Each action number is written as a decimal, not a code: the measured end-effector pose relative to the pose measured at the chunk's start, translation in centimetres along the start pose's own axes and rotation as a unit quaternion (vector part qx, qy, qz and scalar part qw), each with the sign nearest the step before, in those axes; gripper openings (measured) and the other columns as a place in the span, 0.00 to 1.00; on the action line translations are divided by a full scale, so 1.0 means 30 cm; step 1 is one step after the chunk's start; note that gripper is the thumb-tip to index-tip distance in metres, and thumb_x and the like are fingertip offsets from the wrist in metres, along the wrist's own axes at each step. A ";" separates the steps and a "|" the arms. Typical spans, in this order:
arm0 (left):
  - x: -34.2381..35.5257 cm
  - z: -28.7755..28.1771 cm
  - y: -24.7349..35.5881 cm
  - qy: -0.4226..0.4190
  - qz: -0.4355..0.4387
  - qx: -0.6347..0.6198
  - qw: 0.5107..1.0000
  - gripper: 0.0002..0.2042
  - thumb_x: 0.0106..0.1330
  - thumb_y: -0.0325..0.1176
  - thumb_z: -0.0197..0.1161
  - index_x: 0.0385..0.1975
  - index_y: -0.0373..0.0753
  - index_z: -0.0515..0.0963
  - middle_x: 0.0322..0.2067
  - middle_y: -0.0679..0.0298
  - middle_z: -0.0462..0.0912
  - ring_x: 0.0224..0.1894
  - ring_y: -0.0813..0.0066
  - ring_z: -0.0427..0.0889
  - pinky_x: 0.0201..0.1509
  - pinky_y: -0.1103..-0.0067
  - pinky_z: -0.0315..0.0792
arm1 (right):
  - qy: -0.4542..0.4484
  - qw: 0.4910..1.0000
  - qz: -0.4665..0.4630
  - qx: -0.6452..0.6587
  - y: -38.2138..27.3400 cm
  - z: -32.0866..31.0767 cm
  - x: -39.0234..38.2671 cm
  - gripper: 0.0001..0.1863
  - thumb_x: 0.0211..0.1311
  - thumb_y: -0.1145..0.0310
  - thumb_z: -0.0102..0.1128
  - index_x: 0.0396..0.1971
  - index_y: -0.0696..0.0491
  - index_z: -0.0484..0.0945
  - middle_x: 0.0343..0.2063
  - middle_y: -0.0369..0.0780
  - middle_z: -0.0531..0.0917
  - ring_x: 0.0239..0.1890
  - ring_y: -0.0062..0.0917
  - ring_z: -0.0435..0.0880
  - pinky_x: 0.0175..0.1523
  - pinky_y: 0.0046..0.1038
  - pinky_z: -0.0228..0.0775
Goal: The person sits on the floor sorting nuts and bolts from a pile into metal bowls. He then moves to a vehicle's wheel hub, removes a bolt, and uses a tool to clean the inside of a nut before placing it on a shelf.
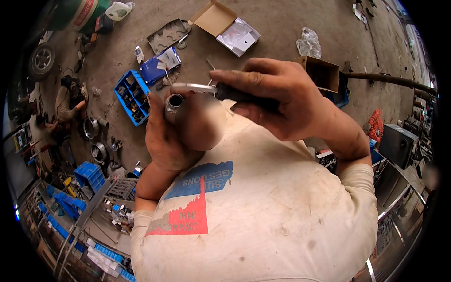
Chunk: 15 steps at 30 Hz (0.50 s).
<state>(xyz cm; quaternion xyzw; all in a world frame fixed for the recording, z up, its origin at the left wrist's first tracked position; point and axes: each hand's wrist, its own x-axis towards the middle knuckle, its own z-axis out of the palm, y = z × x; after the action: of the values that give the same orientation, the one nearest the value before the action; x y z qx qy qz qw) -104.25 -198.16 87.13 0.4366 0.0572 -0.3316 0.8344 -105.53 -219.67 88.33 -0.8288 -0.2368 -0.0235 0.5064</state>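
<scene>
My left hand (pixel 162 136) is wrapped round a small metal cylinder (pixel 170 107), whose round hollow end faces up between thumb and fingers. My right hand (pixel 284 96) grips the dark handle of a tool with a flat, shiny metal blade (pixel 197 88). That blade lies just above the cylinder's open end; whether the two touch I cannot tell. My right index finger stretches along the top of the tool. A blurred round patch hides what is beside the left fingers. Both hands are raised in front of my stained light shirt (pixel 282 197).
On the floor ahead are a blue divided crate (pixel 123 105), a blue box (pixel 157 66), an open carton (pixel 239 37) and a brown carton (pixel 324 73). Two people crouch at far left near a wheel (pixel 42 61). Racks with parts flank me; a long bar (pixel 385 79) lies right.
</scene>
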 end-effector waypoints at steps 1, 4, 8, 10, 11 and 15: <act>0.002 0.000 -0.001 -0.001 -0.006 -0.025 1.000 0.26 0.70 0.59 0.33 0.49 0.44 0.68 0.14 0.72 0.57 0.10 0.82 0.52 0.14 0.82 0.48 | 0.001 1.000 0.007 0.006 -0.001 -0.003 -0.002 0.28 0.48 0.75 0.66 0.53 0.52 0.75 0.22 0.39 0.75 0.20 0.27 0.72 0.25 0.26 0.65; 0.002 0.008 0.000 0.003 -0.029 -0.095 0.995 0.26 0.71 0.58 0.34 0.47 0.43 0.70 0.15 0.71 0.61 0.11 0.81 0.57 0.14 0.82 0.52 | -0.009 1.000 0.022 0.008 -0.017 -0.027 -0.011 0.26 0.47 0.76 0.66 0.51 0.54 0.76 0.21 0.39 0.75 0.19 0.27 0.71 0.25 0.25 0.64; 0.009 0.066 -0.008 0.169 -0.043 -0.124 0.977 0.23 0.71 0.57 0.39 0.44 0.43 0.70 0.27 0.68 0.73 0.25 0.79 0.72 0.25 0.83 0.66 | -0.030 0.999 0.006 -0.029 -0.042 -0.047 -0.014 0.26 0.45 0.76 0.65 0.50 0.53 0.77 0.20 0.39 0.76 0.19 0.28 0.71 0.23 0.28 0.63; 0.012 -0.015 -0.023 0.003 -0.033 -0.133 0.991 0.22 0.70 0.56 0.41 0.44 0.43 0.69 0.36 0.66 0.74 0.35 0.77 0.73 0.36 0.83 0.68 | -0.036 0.998 0.001 -0.053 -0.053 -0.060 -0.012 0.25 0.45 0.76 0.65 0.49 0.53 0.78 0.19 0.39 0.76 0.18 0.29 0.71 0.23 0.30 0.62; 0.019 -0.043 -0.026 -0.082 -0.024 -0.136 0.987 0.21 0.70 0.56 0.43 0.44 0.43 0.68 0.40 0.65 0.75 0.40 0.76 0.74 0.41 0.83 0.69 | -0.037 0.997 -0.001 -0.063 -0.056 -0.064 -0.008 0.25 0.45 0.77 0.65 0.49 0.52 0.78 0.19 0.39 0.76 0.18 0.30 0.71 0.23 0.30 0.62; 0.026 -0.090 -0.049 -0.034 0.051 0.063 0.996 0.23 0.70 0.57 0.42 0.46 0.41 0.68 0.45 0.59 0.74 0.48 0.71 0.73 0.55 0.77 0.66 | -0.038 0.995 0.001 -0.097 -0.069 -0.075 0.003 0.24 0.45 0.77 0.64 0.48 0.51 0.79 0.18 0.39 0.74 0.18 0.33 0.72 0.22 0.32 0.62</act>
<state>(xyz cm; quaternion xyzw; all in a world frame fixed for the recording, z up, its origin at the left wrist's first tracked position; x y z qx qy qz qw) -104.01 -197.08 84.15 0.4792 -0.0146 -0.3067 0.8223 -105.85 -220.78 91.17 -0.8744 -0.2517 -0.0145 0.4145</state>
